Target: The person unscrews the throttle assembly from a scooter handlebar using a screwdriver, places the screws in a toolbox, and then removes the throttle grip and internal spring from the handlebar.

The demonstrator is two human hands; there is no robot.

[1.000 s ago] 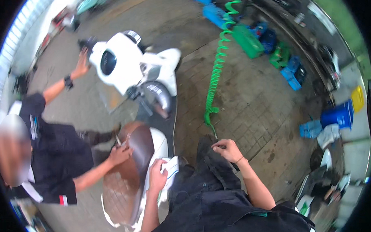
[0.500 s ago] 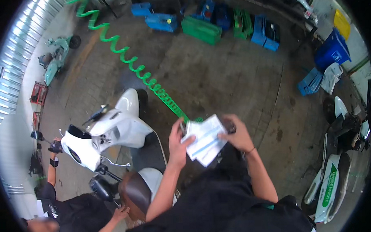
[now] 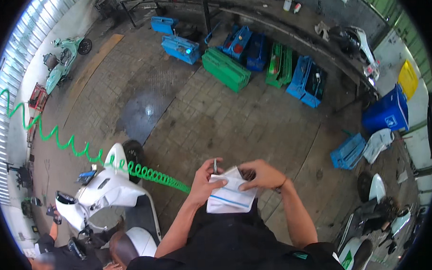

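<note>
In front of my body, both hands grip folded white paper sheets (image 3: 231,201) with a blue stripe across them. My left hand (image 3: 202,187) is closed on their left edge, thumb on top, with a small silvery piece at one finger. From the other side my right hand (image 3: 267,177) pinches the upper right part of the sheets. Beneath its fingers sits a dark brown object (image 3: 248,174), mostly hidden, whose kind I cannot make out.
On the left stands a white scooter (image 3: 111,188), with another person (image 3: 70,259) beside it. A coiled green hose (image 3: 146,171) stretches toward my left hand. Several toolboxes, including a green one (image 3: 225,70), line the far floor. Another scooter (image 3: 355,249) and a blue bin (image 3: 385,111) are at right.
The sheets, spread apart earlier, are now stacked closer together and sit lower in view. My view has shifted, showing more of the far wall; the white scooter appears farther left.
</note>
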